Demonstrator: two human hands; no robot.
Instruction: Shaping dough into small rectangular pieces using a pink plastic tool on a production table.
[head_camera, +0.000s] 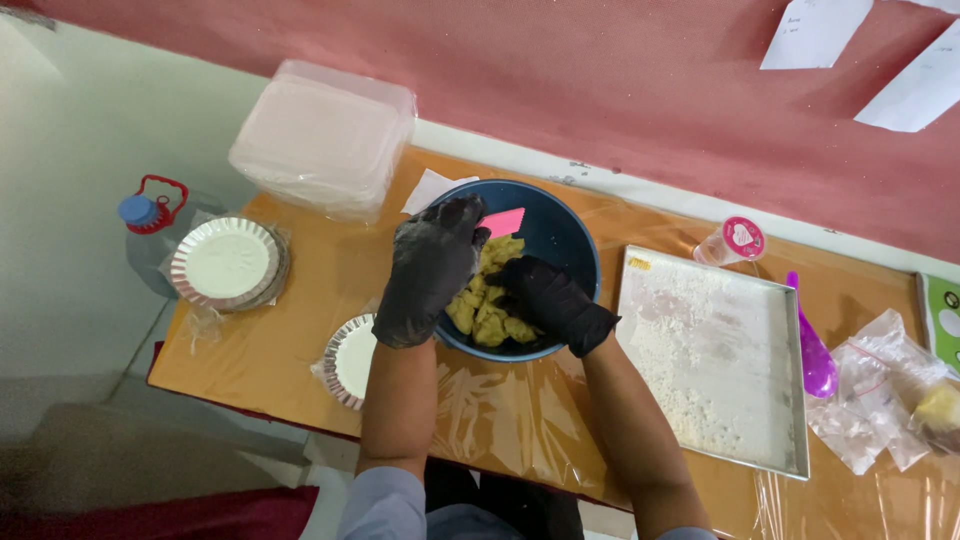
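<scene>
A dark blue bowl (560, 225) sits on the plastic-covered table and holds yellow dough pieces (482, 308) and a pink scraper (504, 221). Both my hands wear black gloves. My left hand (428, 270) rests over the bowl's left rim, fingers curled down toward the dough beside the scraper. My right hand (548, 300) reaches into the bowl from the right and presses on the dough with bent fingers.
A floured metal tray (790, 400) lies right of the bowl, with a purple spoon (812, 350), a pink-lidded cup (735, 241) and plastic bags (880, 395) beyond. Foil plates (225, 263) and a second plate (350, 360) lie left. Stacked clear containers (325, 140) stand behind.
</scene>
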